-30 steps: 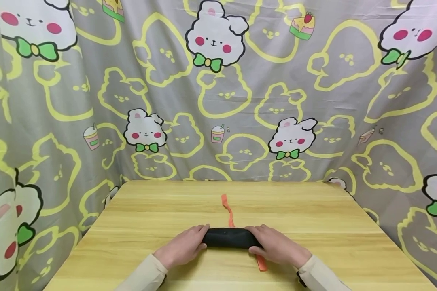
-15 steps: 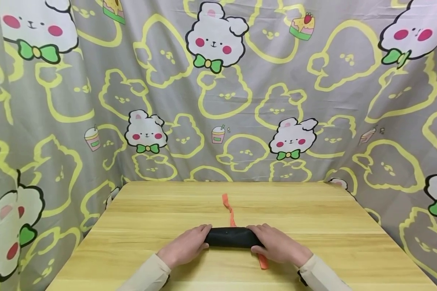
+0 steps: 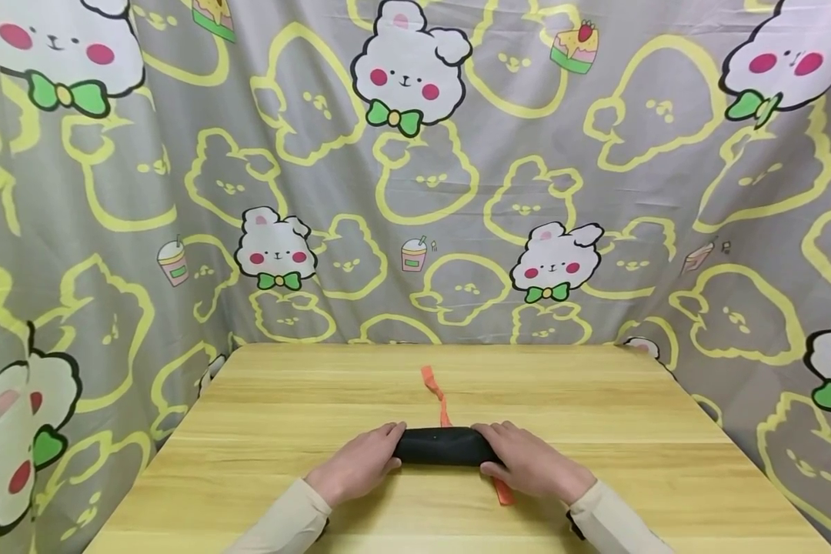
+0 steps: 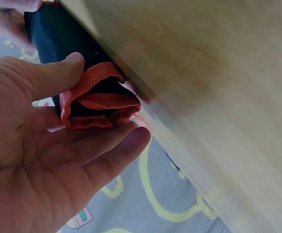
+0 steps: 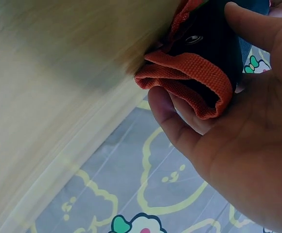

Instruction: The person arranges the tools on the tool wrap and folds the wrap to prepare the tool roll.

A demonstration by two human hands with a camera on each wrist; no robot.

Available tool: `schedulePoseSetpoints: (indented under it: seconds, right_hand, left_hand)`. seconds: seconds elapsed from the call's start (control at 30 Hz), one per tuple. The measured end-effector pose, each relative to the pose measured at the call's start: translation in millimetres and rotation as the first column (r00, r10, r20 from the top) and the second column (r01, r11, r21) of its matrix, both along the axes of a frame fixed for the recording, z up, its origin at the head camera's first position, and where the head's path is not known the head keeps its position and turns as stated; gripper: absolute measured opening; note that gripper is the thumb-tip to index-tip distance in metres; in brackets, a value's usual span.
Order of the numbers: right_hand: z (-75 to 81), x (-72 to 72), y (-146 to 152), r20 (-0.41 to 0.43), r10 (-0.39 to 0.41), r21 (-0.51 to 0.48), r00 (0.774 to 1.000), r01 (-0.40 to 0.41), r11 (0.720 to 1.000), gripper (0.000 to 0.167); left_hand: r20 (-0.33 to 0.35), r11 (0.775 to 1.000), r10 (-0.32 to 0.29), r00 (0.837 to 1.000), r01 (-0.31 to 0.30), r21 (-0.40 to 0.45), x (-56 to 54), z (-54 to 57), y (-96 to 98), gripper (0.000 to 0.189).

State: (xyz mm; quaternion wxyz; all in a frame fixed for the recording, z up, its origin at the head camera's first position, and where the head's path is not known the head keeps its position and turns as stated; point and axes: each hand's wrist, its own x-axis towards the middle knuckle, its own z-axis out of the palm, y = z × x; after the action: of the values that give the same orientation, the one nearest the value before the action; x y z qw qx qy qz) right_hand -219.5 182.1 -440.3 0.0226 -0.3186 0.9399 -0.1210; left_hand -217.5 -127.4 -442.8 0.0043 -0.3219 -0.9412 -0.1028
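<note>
A rolled-up black fabric roll (image 3: 443, 447) with orange edging lies crosswise near the middle of the table. My left hand (image 3: 360, 463) grips its left end, thumb on the near side and fingers over the far side. On the right end my right hand (image 3: 532, 462) holds it the same way. The left wrist view shows folded layers of orange binding (image 4: 93, 80) at the end, between thumb and fingers. In the right wrist view a small metal eyelet (image 5: 194, 40) sits by the orange binding (image 5: 199, 73). A twisted orange strap (image 3: 429, 378) runs out beyond the roll.
The strap's other end (image 3: 504, 492) sticks out on the near side, beside the right wrist. Under everything is a light wood table (image 3: 284, 385). Grey curtains (image 3: 450, 292) with cartoon rabbits hang close around its back and sides.
Both hands and the roll have shifted slightly away from me, the left hand also a little to the right. Less of the far strap shows. The grip looks the same.
</note>
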Motion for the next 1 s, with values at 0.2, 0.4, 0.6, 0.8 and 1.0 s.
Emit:
schedulePoseSetpoints:
  seconds: [0.2,0.4,0.6,0.8,1.0]
  right_hand:
    - [0.6,-0.1,-0.5,0.019,-0.008,0.000,1.000,0.008,1.000,0.060]
    - [2.9,1.0,0.4,0.024,-0.022,0.005,0.999,0.022,1.000,0.064]
    - [6.0,0.9,1.4,0.019,-0.022,-0.015,1.000,0.022,1.000,0.069]
    - [12.2,1.2,5.4,0.039,-0.044,-0.065,0.998,0.047,0.997,0.072]
    - [14.3,1.0,8.1,0.026,-0.052,-0.056,0.998,0.053,0.997,0.074]
  left_hand:
    - [0.001,1.000,0.006,1.000,-0.006,-0.010,2.2,1.4,0.1,0.055]
    - [0.028,1.000,0.001,1.000,-0.001,-0.012,5.6,3.5,-1.1,0.059]
    - [0.042,1.000,-0.009,0.999,0.009,0.004,7.9,6.0,-1.5,0.064]
    - [0.052,1.000,0.017,0.998,-0.018,0.011,9.5,11.9,-2.1,0.072]
    - [0.044,0.999,0.017,0.999,-0.016,-0.033,10.9,15.1,-2.9,0.071]
